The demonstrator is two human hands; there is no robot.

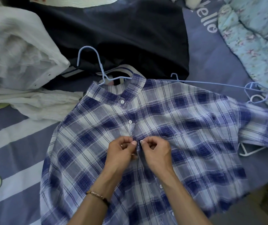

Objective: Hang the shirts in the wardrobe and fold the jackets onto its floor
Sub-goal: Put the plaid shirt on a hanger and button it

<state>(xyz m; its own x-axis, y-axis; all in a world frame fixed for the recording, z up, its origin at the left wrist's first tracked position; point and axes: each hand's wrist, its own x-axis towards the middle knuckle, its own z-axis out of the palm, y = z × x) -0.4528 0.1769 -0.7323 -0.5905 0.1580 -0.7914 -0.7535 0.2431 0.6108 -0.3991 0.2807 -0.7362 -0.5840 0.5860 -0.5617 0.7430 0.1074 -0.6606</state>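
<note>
A blue and white plaid shirt (170, 120) lies face up on the bed, with a light blue wire hanger (96, 62) inside its collar and the hook sticking out above. The top two buttons are fastened. At the third button my left hand (122, 151) and my right hand (156, 150) pinch the two edges of the shirt's front placket, thumbs nearly touching. A dark navy jacket (113, 34) lies spread behind the shirt. A white garment (19, 62) is heaped at the left.
More light blue hangers (253, 93) lie at the right past the shirt's shoulder, and a white hanger (250, 150) pokes out under its sleeve. A pale floral quilt (256, 38) is bunched at the upper right. The purple bedsheet (13, 143) has white stripes.
</note>
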